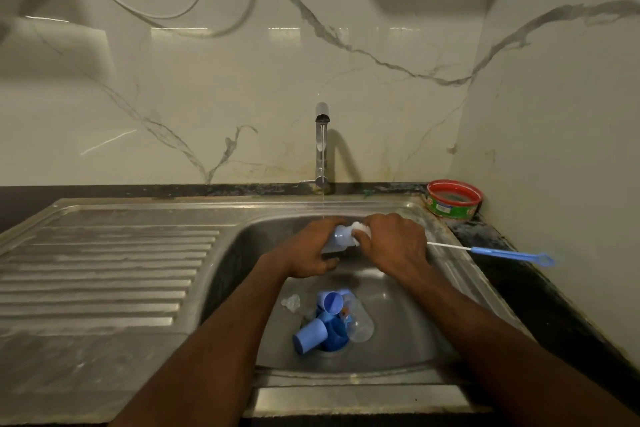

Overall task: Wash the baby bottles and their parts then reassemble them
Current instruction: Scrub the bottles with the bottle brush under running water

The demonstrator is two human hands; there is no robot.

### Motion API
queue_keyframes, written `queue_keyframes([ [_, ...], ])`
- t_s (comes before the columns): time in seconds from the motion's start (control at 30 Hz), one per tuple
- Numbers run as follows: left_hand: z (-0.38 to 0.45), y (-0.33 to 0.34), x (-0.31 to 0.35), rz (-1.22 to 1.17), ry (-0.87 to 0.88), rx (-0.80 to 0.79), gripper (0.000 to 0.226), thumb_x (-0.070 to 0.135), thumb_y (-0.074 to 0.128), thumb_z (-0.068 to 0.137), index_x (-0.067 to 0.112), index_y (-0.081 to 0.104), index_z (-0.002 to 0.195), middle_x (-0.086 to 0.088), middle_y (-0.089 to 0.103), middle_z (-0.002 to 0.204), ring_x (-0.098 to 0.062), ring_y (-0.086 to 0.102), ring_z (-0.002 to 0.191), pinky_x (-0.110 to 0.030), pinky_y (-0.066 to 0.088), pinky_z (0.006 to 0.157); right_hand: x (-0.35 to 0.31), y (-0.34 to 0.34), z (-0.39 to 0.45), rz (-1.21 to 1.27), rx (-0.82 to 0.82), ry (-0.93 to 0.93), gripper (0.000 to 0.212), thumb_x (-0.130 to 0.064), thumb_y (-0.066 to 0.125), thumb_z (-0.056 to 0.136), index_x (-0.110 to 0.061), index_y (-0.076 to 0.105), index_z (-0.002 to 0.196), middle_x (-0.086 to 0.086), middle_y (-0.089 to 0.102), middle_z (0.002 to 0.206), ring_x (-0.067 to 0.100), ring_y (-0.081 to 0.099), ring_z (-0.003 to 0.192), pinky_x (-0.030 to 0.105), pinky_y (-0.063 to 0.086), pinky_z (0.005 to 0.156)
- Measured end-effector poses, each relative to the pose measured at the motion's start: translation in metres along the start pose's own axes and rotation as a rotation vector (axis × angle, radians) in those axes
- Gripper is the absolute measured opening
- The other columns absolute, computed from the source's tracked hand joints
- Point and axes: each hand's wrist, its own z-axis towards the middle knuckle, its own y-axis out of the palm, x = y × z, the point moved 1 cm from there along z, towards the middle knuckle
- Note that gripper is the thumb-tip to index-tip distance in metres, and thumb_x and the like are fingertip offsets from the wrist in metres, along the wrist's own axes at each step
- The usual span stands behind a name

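Observation:
My left hand [311,248] grips a clear, bluish baby bottle [337,239] lying sideways over the sink basin [398,329], just under the tap's stream. My right hand [394,241] pinches a white soapy sponge [362,229] against the bottle's open end. On the basin floor near the drain lie a second clear bottle [360,321], blue caps [311,336] and collars [330,302], and a clear teat [291,302].
The tap [322,146] runs a thin stream into the sink. A blue-handled bottle brush [502,251] lies on the right rim and dark counter. A red and green soap tub [453,199] stands in the back right corner. The ribbed steel drainboard [104,263] spreads to the left.

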Motion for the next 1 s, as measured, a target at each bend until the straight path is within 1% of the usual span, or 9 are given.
queue_keyframes([
  [0.1, 0.004, -0.01, 0.001, 0.112, -0.001, 0.1, 0.061, 0.028, 0.074, 0.09, 0.025, 0.047, 0.144, -0.001, 0.052, 0.145, -0.017, 0.049, 0.131, -0.039, 0.041, 0.111, 0.005, 0.001, 0.001, -0.023, -0.069, -0.01, 0.046, -0.062, 0.045, 0.097, -0.025, 0.066, 0.116, 0.002, 0.069, 0.104, 0.019, 0.062, 0.087, 0.031, 0.039, 0.07],
  [0.2, 0.012, -0.019, -0.004, 0.186, -0.024, 0.15, 0.06, 0.02, 0.073, 0.091, 0.016, 0.049, 0.146, -0.006, 0.049, 0.149, -0.024, 0.045, 0.138, -0.038, 0.034, 0.116, 0.005, -0.006, 0.004, -0.023, -0.151, -0.143, 0.048, -0.062, 0.045, 0.097, -0.024, 0.066, 0.118, 0.004, 0.068, 0.11, 0.022, 0.064, 0.094, 0.033, 0.043, 0.073],
  [0.3, 0.006, -0.02, -0.001, 0.166, -0.042, 0.147, 0.055, 0.023, 0.078, 0.087, 0.017, 0.058, 0.138, -0.006, 0.058, 0.139, -0.023, 0.053, 0.128, -0.045, 0.04, 0.111, 0.001, -0.009, 0.006, 0.058, -0.21, -0.207, 0.042, -0.055, 0.052, 0.096, -0.027, 0.063, 0.126, 0.004, 0.068, 0.115, 0.023, 0.063, 0.099, 0.036, 0.048, 0.08],
  [0.47, 0.005, -0.017, 0.005, 0.134, -0.017, 0.369, 0.057, 0.035, 0.088, 0.075, 0.022, 0.064, 0.125, -0.002, 0.066, 0.121, -0.02, 0.06, 0.111, -0.041, 0.051, 0.095, -0.002, -0.008, -0.002, 0.148, -0.051, -0.025, 0.036, -0.05, 0.048, 0.101, -0.029, 0.062, 0.127, 0.004, 0.07, 0.114, 0.026, 0.066, 0.1, 0.037, 0.05, 0.081],
  [0.57, 0.01, -0.023, 0.006, 0.303, -0.097, 0.411, 0.069, 0.048, 0.089, 0.063, 0.025, 0.051, 0.116, 0.001, 0.053, 0.117, -0.016, 0.048, 0.104, -0.03, 0.047, 0.079, -0.01, -0.012, -0.007, 0.043, 0.019, -0.168, 0.031, -0.048, 0.049, 0.1, -0.032, 0.061, 0.124, 0.0, 0.07, 0.108, 0.022, 0.065, 0.093, 0.033, 0.042, 0.07],
  [0.67, 0.007, -0.019, -0.004, 0.263, -0.112, 0.378, 0.087, 0.055, 0.088, 0.061, 0.027, 0.047, 0.132, -0.002, 0.047, 0.13, -0.02, 0.043, 0.116, -0.036, 0.048, 0.093, -0.017, -0.014, -0.007, -0.037, 0.029, -0.32, 0.027, -0.045, 0.05, 0.101, -0.033, 0.059, 0.124, -0.002, 0.068, 0.114, 0.021, 0.065, 0.098, 0.033, 0.039, 0.071],
  [0.77, 0.002, -0.012, -0.004, -0.039, -0.052, 0.208, 0.096, 0.04, 0.087, 0.072, 0.025, 0.036, 0.152, -0.004, 0.04, 0.153, -0.021, 0.036, 0.138, -0.038, 0.035, 0.115, -0.017, -0.013, -0.004, -0.013, -0.047, -0.225, 0.033, -0.037, 0.054, 0.102, -0.028, 0.053, 0.133, 0.0, 0.064, 0.125, 0.022, 0.063, 0.107, 0.036, 0.047, 0.084],
  [0.83, -0.001, -0.007, -0.001, -0.078, -0.046, 0.084, 0.088, 0.029, 0.082, 0.081, 0.023, 0.032, 0.155, -0.003, 0.042, 0.153, -0.017, 0.04, 0.137, -0.032, 0.034, 0.113, -0.012, -0.011, -0.002, -0.041, -0.016, -0.145, 0.029, -0.036, 0.055, 0.1, -0.03, 0.056, 0.128, 0.0, 0.067, 0.117, 0.022, 0.065, 0.1, 0.035, 0.047, 0.075],
  [1.0, 0.01, -0.019, 0.003, 0.259, 0.07, 0.283, 0.062, 0.03, 0.086, 0.075, 0.021, 0.057, 0.129, -0.003, 0.059, 0.129, -0.02, 0.053, 0.116, -0.028, 0.041, 0.096, -0.01, -0.004, 0.0, 0.055, -0.053, -0.012, 0.037, -0.049, 0.053, 0.097, -0.027, 0.064, 0.125, 0.004, 0.069, 0.111, 0.025, 0.066, 0.096, 0.034, 0.043, 0.073],
])
